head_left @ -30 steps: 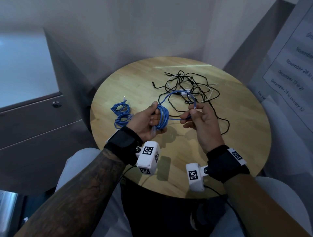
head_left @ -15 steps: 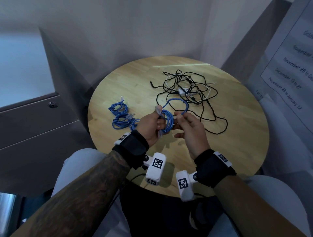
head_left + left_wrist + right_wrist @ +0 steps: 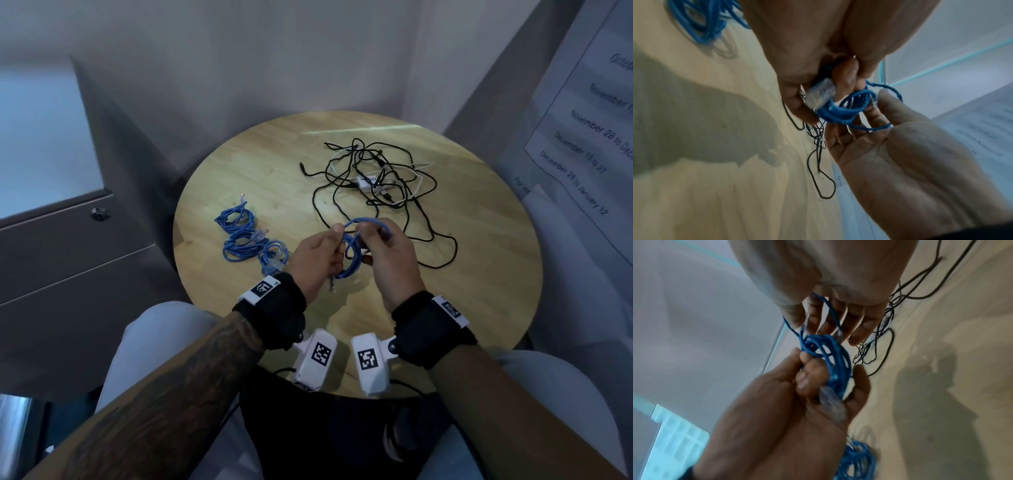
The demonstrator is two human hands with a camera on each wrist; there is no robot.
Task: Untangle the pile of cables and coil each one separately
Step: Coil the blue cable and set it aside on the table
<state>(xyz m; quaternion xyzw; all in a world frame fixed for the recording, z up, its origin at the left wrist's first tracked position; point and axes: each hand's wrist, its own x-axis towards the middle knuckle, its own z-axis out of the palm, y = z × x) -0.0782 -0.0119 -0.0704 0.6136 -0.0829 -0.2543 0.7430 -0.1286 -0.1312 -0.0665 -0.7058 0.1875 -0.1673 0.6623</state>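
Observation:
Above the table's near middle, my left hand [image 3: 323, 251] grips a small coil of blue network cable [image 3: 352, 255]. A clear plug [image 3: 820, 94] sticks out below its fingers. My right hand [image 3: 376, 240] is right beside it and pinches the cable's last free loop [image 3: 368, 222] between thumb and fingers, over the coil. In the right wrist view the loop [image 3: 830, 309] runs across the right fingers [image 3: 855, 318] into the coil [image 3: 830, 356]. A tangle of black and white cables [image 3: 376, 178] lies beyond the hands, apart from the blue cable.
Several coiled blue cables [image 3: 245, 236] lie on the left of the round wooden table [image 3: 479, 274]. A grey cabinet [image 3: 68, 257] stands to the left and a wall with a printed sheet [image 3: 589, 137] to the right. My knees are under the table's near edge.
The hands have come together and moved nearer to me. The blue cable's free length, which reached into the tangle, is now a short loop at the coil.

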